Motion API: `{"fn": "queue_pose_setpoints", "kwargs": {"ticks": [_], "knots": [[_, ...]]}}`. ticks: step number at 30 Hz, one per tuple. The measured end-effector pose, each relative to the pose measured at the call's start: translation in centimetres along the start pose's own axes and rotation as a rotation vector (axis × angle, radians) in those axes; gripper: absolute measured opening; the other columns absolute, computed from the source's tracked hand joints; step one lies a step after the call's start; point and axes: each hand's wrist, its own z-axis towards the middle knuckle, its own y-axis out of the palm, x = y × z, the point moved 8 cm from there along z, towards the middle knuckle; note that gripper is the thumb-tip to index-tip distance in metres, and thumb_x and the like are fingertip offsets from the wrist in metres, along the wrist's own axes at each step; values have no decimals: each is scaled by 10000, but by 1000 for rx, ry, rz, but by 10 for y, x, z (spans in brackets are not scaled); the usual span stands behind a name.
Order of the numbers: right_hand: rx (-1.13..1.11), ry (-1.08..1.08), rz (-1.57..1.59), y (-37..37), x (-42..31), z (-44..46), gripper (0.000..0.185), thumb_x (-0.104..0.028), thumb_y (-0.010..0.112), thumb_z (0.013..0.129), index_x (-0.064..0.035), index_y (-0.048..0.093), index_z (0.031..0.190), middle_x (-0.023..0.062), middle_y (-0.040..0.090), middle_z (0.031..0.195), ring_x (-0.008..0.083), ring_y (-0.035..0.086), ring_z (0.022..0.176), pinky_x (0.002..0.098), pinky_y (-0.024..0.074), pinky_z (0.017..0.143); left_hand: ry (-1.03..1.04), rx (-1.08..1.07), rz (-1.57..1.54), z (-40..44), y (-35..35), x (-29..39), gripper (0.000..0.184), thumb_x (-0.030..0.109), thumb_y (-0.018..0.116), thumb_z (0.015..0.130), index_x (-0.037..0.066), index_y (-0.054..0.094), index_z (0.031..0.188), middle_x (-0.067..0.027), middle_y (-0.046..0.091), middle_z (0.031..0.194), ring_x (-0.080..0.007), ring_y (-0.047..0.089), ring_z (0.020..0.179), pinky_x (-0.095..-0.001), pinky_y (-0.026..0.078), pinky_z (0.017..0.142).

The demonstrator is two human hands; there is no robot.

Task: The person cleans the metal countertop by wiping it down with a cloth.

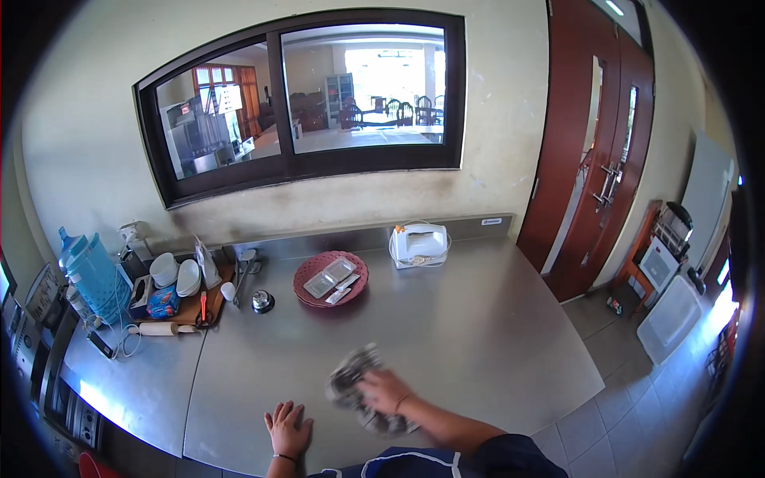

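My right hand presses on a crumpled grey patterned cloth on the steel table. The hand and cloth are slightly blurred, and the fingertips merge with the folds. To its left, my left hand lies on the table near the front edge, fingers spread, holding nothing. Beyond the hands stands a pink woven basket with a clear plastic container and small packets in it. A call bell is left of the basket, and a white hand mixer with its cord is at the back.
At the left are a rolling pin, a wooden board with white bowls, orange-handled scissors and a blue container. A steel ledge runs along the wall. Red doors stand at the right.
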Motion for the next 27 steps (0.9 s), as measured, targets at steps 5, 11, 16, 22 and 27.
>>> {"fn": "queue_pose_setpoints", "kwargs": {"ticks": [5,11,16,22,27], "knots": [[138,946,-299,-121,194,-128,350,-230,755,740,-98,663,1051,167,635,1093,369,579,1080,464,469,915,-17,-7,-9,1,0,-2,425,354,718,760,202,684,1156,-57,583,1323,-286,419,1342,-551,128,1165],[546,1844,-643,-267,225,-413,513,-377,652,857,-152,561,1310,129,523,1372,342,496,1257,465,392,1052,-15,-7,8,4,2,-2,435,356,730,748,197,677,1150,-51,568,1321,-285,403,1343,-572,114,1159],[518,1885,-790,-260,222,-411,483,-398,659,860,-199,575,1292,132,529,1323,349,490,1251,485,403,1036,-13,-15,31,6,1,3,465,361,738,736,197,659,1164,-57,549,1330,-290,390,1342,-587,112,1152],[180,1178,-361,-139,191,-166,387,-321,764,764,-111,674,1076,184,612,1141,371,569,1086,467,464,931,-20,-18,37,6,0,5,461,366,736,738,204,660,1162,-52,550,1331,-283,394,1341,-586,117,1151],[-26,278,-49,-12,15,2,423,-334,727,786,-145,638,1154,144,559,1179,351,500,1164,461,418,992,-24,-9,30,6,-3,8,448,366,732,743,202,670,1155,-47,556,1330,-275,400,1341,-573,122,1156]]}}
